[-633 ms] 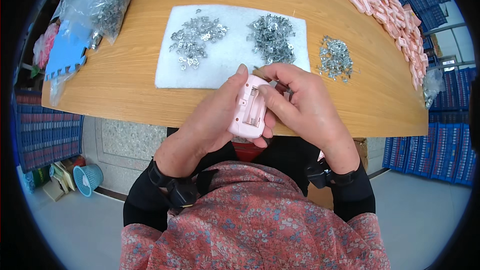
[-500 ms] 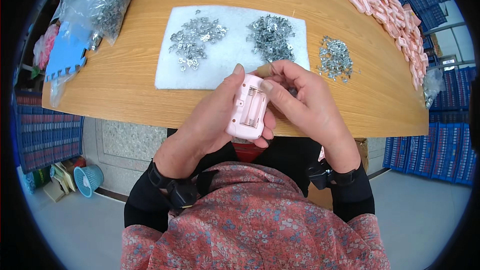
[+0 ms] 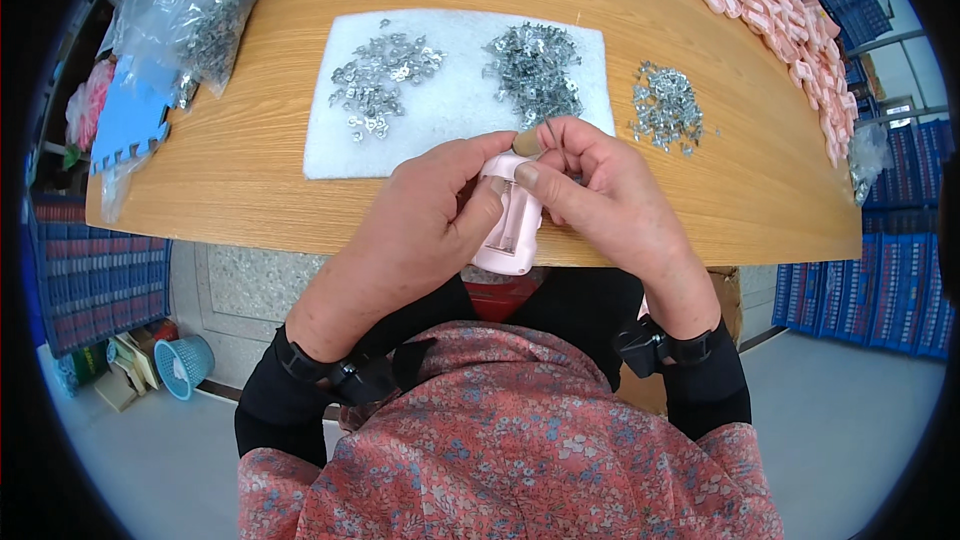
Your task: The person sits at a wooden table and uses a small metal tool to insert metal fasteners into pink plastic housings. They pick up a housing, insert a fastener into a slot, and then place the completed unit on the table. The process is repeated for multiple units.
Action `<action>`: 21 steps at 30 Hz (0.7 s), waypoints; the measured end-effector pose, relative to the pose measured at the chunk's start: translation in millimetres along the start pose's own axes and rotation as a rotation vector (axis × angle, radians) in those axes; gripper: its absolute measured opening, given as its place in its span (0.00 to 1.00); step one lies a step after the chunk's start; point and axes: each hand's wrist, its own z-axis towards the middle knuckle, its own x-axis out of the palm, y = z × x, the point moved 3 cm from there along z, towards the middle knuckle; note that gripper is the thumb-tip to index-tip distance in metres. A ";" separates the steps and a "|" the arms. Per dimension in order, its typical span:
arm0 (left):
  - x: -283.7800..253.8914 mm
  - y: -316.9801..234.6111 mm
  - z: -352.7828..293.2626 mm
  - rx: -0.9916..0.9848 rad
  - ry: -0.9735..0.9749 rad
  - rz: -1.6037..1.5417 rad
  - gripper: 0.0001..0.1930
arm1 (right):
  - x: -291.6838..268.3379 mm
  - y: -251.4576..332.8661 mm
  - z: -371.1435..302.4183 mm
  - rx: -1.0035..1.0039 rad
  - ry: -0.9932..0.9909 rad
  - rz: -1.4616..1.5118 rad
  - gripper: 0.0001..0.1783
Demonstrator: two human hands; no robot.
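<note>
Wood tbl [image 3: 250, 140]: clear bag [image 3: 160, 20] w/ metal pcs [image 3: 222, 38]; L fingers [image 3: 487, 203] & R fingers [image 3: 556, 188] gripping pink case [image 3: 513, 227].

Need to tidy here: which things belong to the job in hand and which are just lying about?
Likely part of it:
pink casing, touched by left hand and right hand
small metal parts on white pad
heap of pink casings

Apparently lying about:
light-blue basket
blue foam mat
</note>
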 end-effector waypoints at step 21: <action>8.9 30.6 -7.3 -0.245 0.255 -1.182 0.25 | 8.7 3.3 -3.3 -0.164 -0.044 0.051 0.15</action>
